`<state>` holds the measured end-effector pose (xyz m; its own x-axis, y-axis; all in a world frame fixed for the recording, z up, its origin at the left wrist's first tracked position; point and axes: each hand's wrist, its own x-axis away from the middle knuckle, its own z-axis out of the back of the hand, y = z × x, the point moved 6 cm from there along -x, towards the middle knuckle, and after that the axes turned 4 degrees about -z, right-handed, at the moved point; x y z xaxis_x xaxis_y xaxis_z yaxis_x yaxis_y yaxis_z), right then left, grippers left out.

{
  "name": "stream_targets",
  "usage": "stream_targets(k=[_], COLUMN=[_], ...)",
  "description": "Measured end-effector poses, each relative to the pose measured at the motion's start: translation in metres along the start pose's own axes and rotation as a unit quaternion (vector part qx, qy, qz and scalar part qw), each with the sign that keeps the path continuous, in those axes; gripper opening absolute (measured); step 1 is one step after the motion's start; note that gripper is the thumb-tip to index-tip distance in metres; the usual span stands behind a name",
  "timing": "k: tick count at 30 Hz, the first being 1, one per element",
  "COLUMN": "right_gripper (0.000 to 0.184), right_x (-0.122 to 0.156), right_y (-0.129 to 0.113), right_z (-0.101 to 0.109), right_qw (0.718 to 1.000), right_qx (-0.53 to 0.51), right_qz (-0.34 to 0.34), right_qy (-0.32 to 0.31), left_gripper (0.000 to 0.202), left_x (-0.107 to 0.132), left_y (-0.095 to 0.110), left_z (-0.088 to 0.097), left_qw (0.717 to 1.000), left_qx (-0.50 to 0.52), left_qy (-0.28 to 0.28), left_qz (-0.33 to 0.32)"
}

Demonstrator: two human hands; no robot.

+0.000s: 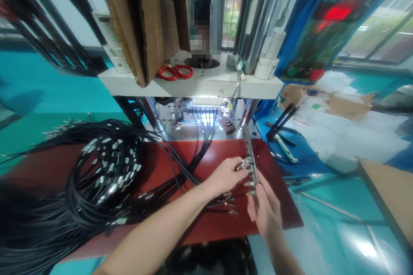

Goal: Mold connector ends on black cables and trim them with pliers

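Note:
My right hand (267,206) is closed around the lower end of a narrow metal bar (250,148), which slants upward over the red-brown board (274,180). Several small metal connectors sit along the bar's left edge. My left hand (229,175) pinches a black cable by its metal connector (245,163), right against the bar. Below my left hand, several loose cable ends with metal tips (231,212) lie on the board. A large coil of black cables with white tags (106,172) is heaped to the left.
Ahead stands a press, its white plate (200,88) carrying red-handled scissors (174,72) and cardboard (155,17). Cables run into its lit lower gap (203,111). A blue control box (322,25) with red displays stands at right, near white bags (358,133) and a cardboard box (387,193).

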<state>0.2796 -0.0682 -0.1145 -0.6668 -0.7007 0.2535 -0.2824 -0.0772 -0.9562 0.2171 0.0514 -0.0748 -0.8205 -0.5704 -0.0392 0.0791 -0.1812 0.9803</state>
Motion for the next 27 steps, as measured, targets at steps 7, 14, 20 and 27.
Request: stream_targets(k=[7,14,20,27], right_gripper=[0.051,0.054,0.06,0.056], right_x=[0.002,0.001,0.001,-0.004], right_y=[-0.002,-0.003,-0.013,-0.004], right_z=[-0.001,-0.002,-0.006,-0.001], right_qw=[1.0,1.0,0.996,1.0], right_qx=[0.003,0.031,0.09,0.023], right_qz=[-0.009,-0.005,0.002,0.008], right_qy=[0.009,-0.005,0.009,-0.002], left_gripper=[0.013,0.016,0.013,0.021], left_x=[-0.002,0.0,0.001,0.002], left_y=[-0.013,-0.021,-0.019,0.0], left_z=[-0.003,-0.008,-0.009,0.006], left_qw=[0.998,0.995,0.999,0.996], left_qx=[-0.039,0.002,0.03,0.077], left_qy=[-0.032,-0.04,-0.018,0.025], left_qz=[0.044,0.088,0.037,-0.038])
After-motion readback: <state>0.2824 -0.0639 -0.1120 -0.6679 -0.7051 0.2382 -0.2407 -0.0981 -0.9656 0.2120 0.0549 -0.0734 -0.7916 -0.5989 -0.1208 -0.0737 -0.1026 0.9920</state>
